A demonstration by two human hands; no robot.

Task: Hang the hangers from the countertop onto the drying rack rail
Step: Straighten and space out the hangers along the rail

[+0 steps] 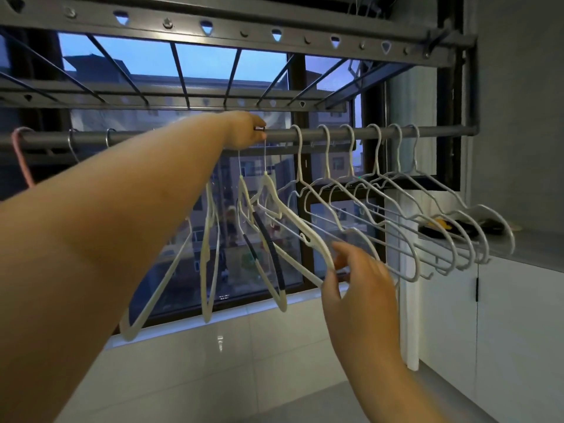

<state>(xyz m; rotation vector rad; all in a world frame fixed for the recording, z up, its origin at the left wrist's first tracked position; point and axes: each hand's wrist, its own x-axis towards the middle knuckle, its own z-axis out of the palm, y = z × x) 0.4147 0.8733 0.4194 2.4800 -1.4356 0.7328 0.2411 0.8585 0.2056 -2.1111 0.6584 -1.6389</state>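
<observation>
Overhead, a gray round rail (442, 130) runs across in front of the window (207, 65), below a perforated rack frame (244, 22). The left hand (244, 129) reaches up to the rail near its middle, its fingers curled right against the bar where the thin wire stem of a cream hanger (320, 250) disappears into the grip; the hook itself is hidden by the hand, so whether it is already over the rail cannot be told. The cream hanger slants down and to the right from there. Well below the rail, the right hand (357, 270) pinches the far shoulder tip between the thumb and the fingertips. Other cream hangers (207, 312), one with dark ribbed strips on its arms, dangle under the rail just beneath the left forearm and hand. On the rail to the right of the left hand, six gray wire hangers (415, 264) sit in a row with their hooks over the bar, all angled the same way and close together. At the rail's far left end a pink hanger (20, 160) hangs, with two bare metal hooks beside it. Below the rail's right end lies the countertop (537, 248), where a few dark items and something yellow rest near the wall.
</observation>
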